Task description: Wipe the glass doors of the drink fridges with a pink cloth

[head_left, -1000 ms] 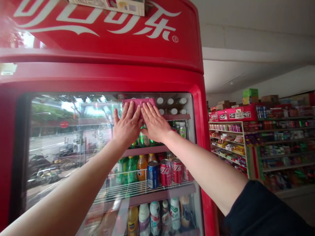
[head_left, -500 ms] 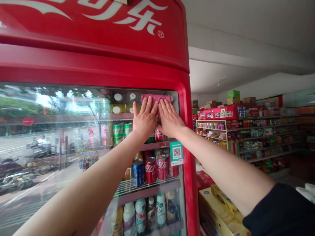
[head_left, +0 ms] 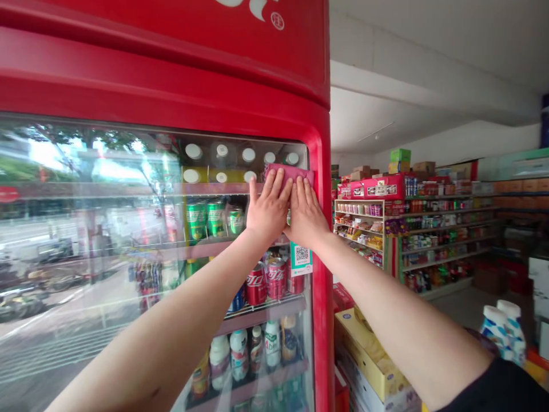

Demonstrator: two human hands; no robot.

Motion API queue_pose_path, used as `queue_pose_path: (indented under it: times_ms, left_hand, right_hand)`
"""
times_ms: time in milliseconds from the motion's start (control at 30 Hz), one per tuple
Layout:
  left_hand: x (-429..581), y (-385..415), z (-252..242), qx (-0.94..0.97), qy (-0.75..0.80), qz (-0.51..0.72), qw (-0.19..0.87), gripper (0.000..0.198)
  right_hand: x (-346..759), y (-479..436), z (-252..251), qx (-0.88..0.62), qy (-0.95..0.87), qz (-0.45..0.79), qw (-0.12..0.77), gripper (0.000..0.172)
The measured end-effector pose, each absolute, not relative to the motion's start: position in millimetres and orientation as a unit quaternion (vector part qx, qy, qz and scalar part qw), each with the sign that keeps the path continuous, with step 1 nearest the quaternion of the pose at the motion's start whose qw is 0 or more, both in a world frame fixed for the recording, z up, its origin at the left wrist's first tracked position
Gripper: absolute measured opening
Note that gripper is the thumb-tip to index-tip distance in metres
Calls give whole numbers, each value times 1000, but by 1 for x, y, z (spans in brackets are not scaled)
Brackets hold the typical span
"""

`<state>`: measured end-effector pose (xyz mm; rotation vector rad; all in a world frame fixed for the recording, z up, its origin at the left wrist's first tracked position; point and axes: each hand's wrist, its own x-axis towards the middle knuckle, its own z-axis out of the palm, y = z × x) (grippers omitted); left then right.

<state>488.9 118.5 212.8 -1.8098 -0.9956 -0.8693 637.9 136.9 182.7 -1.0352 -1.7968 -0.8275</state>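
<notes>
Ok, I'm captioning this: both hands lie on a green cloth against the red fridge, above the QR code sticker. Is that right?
Not quite: in the head view the cloth is pink, not green. The left hand and right hand do lie on it against the red fridge, above the QR code sticker.

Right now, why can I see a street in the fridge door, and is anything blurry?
In the head view, the glass door reflects a bright, smeary street and trees on its left side; also in the head view, the far store shelves look dim and soft, while the left hand, right hand and pink cloth look clearer.
</notes>
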Motion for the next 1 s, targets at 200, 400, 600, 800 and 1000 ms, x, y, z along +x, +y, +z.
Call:
queue_pose_path:
  times_ms: [200,400,600,800,1000]
  left_hand:
    - [476,114,176,-737,-404,-312,444,68]
    - [445,108,187,-742,-389,-298,458,63]
    - [383,96,195,-725,-385,-328,467,63]
    - [311,74,194,-688,-401,-360,486,64]
    - [243,53,179,-646,-428,-383,503,65]
  right_hand:
    - [627,141,132,-414,-712,-336,457,113]
    - [588,136,136,-455,-678,-322,479,106]
    - [526,127,147,-428,-688,-330,485,113]
    - [462,112,161,-363,-730,-342,467,123]
    - [410,94,168,-283,-781,-343,438,121]
